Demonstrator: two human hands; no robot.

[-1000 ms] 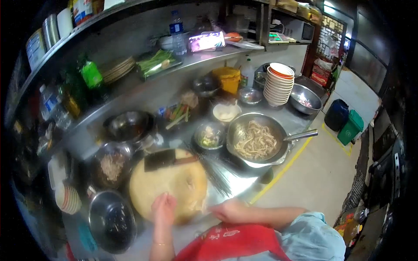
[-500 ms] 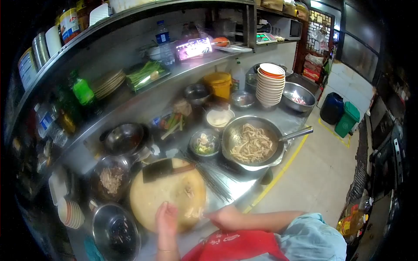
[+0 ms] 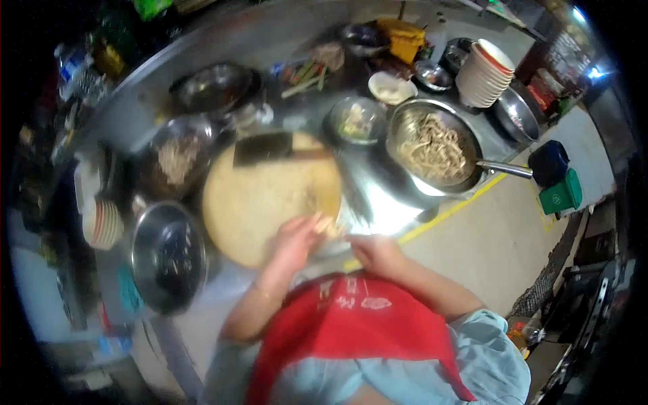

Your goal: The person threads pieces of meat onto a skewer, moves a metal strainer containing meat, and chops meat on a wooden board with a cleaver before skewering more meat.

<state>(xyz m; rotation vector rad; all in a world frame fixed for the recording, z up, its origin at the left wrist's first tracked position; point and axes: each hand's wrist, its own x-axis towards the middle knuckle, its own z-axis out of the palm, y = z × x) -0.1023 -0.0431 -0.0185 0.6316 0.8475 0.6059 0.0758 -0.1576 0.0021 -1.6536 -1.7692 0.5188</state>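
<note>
My left hand (image 3: 297, 239) is at the lower right edge of a round wooden chopping board (image 3: 263, 202). Its fingers are closed on a pale, yellowish piece of food (image 3: 329, 227), whose kind is too blurred to tell. Close to its right, my right hand (image 3: 376, 254) is curled shut just off the board; whatever its fingers hold is hidden. A cleaver (image 3: 263, 149) with a dark blade and brown handle lies flat across the far part of the board. Beside the board's right edge runs the shiny metal counter (image 3: 378, 196).
Left of the board stand a bowl of pale strips (image 3: 177, 158), a dark-bottomed metal basin (image 3: 169, 256) and stacked small bowls (image 3: 102, 224). To the right, a strainer pan (image 3: 439, 148) holds cooked strips, its handle jutting past the counter edge. Stacked white bowls (image 3: 484, 77) stand behind it.
The view has tipped downward. My left hand has moved right across the board toward my right hand, and the pale piece now shows in its fingers.
</note>
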